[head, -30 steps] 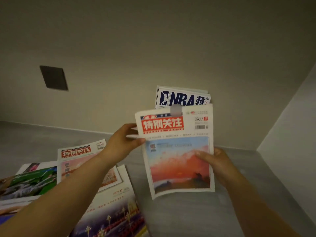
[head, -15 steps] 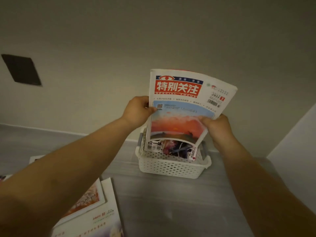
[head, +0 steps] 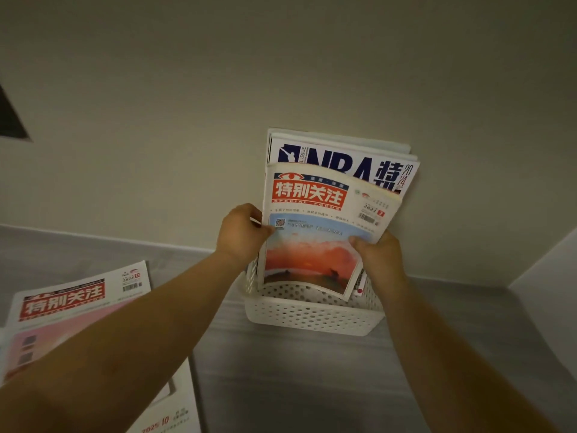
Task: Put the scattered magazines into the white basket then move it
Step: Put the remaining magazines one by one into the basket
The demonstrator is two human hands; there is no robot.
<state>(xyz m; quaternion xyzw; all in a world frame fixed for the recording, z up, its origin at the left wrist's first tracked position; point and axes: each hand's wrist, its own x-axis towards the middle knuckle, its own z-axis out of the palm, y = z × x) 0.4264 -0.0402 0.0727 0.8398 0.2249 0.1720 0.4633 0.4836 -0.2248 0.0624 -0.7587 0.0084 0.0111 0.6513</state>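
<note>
Both hands grip one magazine with a red masthead and a sunset cover (head: 315,245), held upright above the white basket (head: 312,314). Left hand (head: 242,234): fingers closed around the magazine's left edge, thumb pressed on the front cover beside the small square code. Right hand (head: 379,254): fingers closed around the right edge lower down, thumb on the cover. The magazine bows between the two hands; its lower right corner curls forward and its bottom edge sits at the level of the basket rim, inside the basket opening.

Directly behind the held magazine, farther from the hands, an NBA magazine (head: 343,160) stands upright in the basket and rises above the held one. Whether the two covers touch cannot be told. Thin edges of further standing issues show behind the NBA magazine and at the right hand's inner side.

The basket is perforated and rests on the grey table (head: 312,385), just below both hands.

To the left of the left forearm, a second red-masthead magazine (head: 71,307) lies flat on the table. Under that forearm, nearer the person, another magazine marked 2025 10 (head: 168,417) lies partly hidden.
</note>
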